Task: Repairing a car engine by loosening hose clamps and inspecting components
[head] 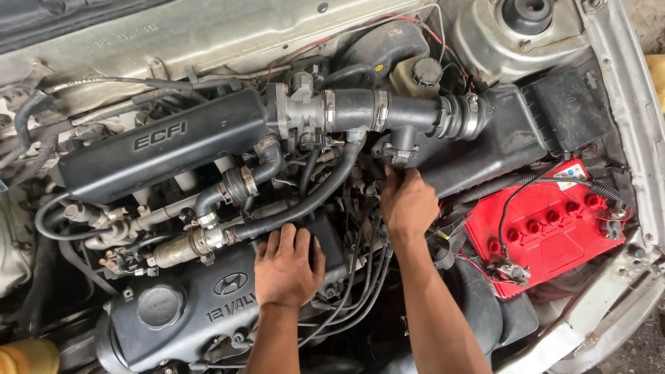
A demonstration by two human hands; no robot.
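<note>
Your left hand (289,266) lies flat, fingers spread and pressed onto the black valve cover (201,308), just below a black hose (315,197) that runs up toward the intake. Your right hand (407,203) reaches higher — its fingertips are tucked behind the hose clamp (400,154) under the black intake duct (388,111), so their grip cannot be told. The red battery (547,225) sits to the right — apart from both hands.
</note>
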